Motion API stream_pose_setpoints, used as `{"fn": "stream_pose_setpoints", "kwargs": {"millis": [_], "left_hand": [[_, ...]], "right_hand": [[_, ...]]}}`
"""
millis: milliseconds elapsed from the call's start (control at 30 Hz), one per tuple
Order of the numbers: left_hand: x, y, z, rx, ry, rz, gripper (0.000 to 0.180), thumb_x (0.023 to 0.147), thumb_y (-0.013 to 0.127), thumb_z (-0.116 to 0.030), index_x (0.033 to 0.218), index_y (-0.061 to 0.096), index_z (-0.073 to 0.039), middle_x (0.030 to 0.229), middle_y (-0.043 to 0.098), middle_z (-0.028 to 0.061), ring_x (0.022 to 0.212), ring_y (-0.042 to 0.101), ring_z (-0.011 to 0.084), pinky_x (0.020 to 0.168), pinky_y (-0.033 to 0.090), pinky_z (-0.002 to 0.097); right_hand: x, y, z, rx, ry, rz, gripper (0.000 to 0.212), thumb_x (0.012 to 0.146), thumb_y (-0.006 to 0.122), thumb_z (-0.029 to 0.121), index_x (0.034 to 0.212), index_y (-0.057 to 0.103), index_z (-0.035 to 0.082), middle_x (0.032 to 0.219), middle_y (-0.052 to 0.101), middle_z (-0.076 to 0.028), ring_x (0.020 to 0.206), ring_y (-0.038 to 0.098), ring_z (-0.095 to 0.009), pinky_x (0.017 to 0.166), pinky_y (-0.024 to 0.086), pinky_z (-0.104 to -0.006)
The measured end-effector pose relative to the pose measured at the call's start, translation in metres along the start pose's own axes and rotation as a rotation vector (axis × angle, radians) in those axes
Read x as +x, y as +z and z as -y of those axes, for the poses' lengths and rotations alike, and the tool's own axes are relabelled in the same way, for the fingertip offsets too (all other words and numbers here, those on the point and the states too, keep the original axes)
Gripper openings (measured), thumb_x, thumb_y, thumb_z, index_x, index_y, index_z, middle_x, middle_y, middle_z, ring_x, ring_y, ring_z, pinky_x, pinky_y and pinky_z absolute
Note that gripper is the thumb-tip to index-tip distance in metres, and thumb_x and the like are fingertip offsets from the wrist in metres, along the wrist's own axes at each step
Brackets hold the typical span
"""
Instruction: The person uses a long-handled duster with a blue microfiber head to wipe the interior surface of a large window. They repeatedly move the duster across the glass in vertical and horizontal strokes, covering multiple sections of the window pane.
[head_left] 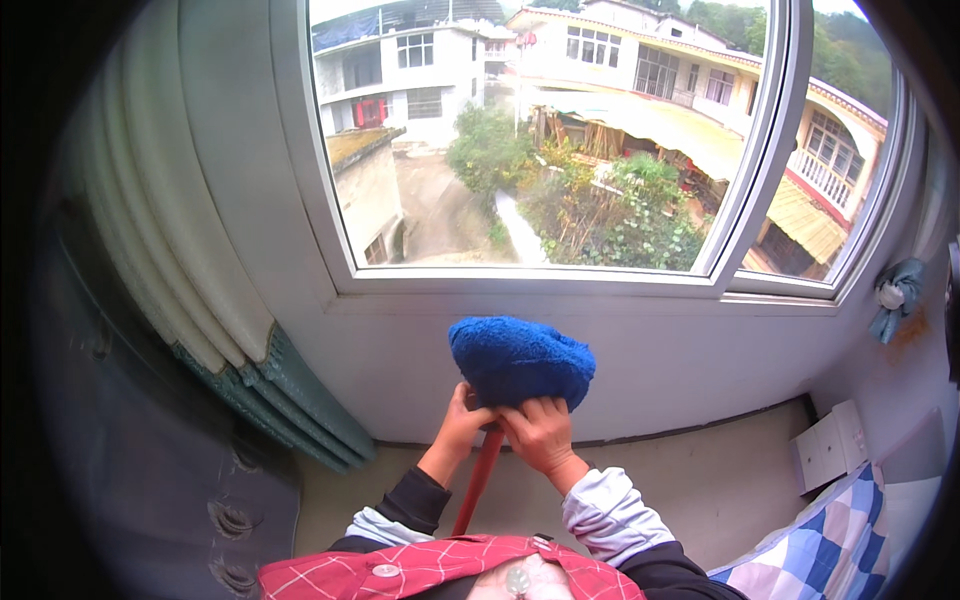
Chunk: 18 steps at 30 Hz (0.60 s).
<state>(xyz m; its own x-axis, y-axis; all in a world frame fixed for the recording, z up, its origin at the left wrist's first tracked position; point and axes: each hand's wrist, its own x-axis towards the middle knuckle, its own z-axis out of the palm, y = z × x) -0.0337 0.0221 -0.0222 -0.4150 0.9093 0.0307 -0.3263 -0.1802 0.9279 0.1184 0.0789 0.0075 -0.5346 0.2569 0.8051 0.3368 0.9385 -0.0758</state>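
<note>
Left hand [463,420] and right hand [541,432] grip the blue fluffy pad [522,358] along its lower edge, fingertips partly hidden, while below it a red pole [482,480] disappears behind red checked clothing [445,560].

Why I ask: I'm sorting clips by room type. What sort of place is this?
Probably a bedroom in a home: blue-and-white checked bedding shows at lower right, a small white drawer cabinet stands by it, and a cream-and-green curtain hangs at left.
</note>
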Motion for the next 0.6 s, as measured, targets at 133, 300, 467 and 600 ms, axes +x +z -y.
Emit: {"fn": "stream_pose_setpoints", "kwargs": {"millis": [133, 300, 467, 600], "left_hand": [[0.002, -0.008, 0.0, -0.137, -0.051, 0.108, 0.042, 0.078, 0.057, -0.003, 0.118, 0.044, -0.003, 0.102, 0.058, 0.012, 0.088, 0.062, 0.0223, 0.076, 0.054, 0.0344], [0.002, -0.005, 0.008, -0.268, -0.071, 0.103, 0.045, 0.08, 0.05, 0.0, 0.125, 0.047, -0.006, 0.111, 0.059, 0.0099, 0.1, 0.06, 0.0225, 0.088, 0.051, 0.0357], [0.002, -0.002, 0.014, -0.389, -0.059, 0.13, 0.046, 0.083, 0.048, -0.001, 0.128, 0.045, -0.007, 0.118, 0.058, 0.0109, 0.104, 0.059, 0.0227, 0.092, 0.049, 0.0369], [0.002, -0.002, 0.017, -0.383, -0.063, 0.103, 0.04, 0.086, 0.051, -0.002, 0.125, 0.045, -0.007, 0.116, 0.057, 0.0101, 0.104, 0.059, 0.0215, 0.091, 0.05, 0.0353]], "right_hand": [[-0.003, -0.006, -0.004, 0.008, -0.088, 0.062, 0.016, 0.072, 0.069, 0.02, 0.087, 0.064, 0.019, 0.081, 0.052, 0.0, 0.078, 0.053, -0.021, 0.073, 0.037, -0.0369], [0.002, -0.012, 0.0, -0.073, -0.178, 0.168, 0.014, 0.073, 0.06, 0.021, 0.087, 0.062, 0.018, 0.083, 0.05, -0.001, 0.08, 0.053, -0.021, 0.069, 0.038, -0.0368], [0.011, -0.013, 0.009, -0.16, -0.166, 0.222, 0.006, 0.073, 0.059, 0.018, 0.078, 0.062, 0.016, 0.077, 0.048, -0.003, 0.075, 0.052, -0.021, 0.067, 0.038, -0.036], [0.018, -0.016, 0.008, -0.063, -0.135, 0.194, 0.006, 0.069, 0.064, 0.016, 0.074, 0.062, 0.015, 0.072, 0.05, -0.003, 0.072, 0.053, -0.022, 0.066, 0.038, -0.0366]]}}
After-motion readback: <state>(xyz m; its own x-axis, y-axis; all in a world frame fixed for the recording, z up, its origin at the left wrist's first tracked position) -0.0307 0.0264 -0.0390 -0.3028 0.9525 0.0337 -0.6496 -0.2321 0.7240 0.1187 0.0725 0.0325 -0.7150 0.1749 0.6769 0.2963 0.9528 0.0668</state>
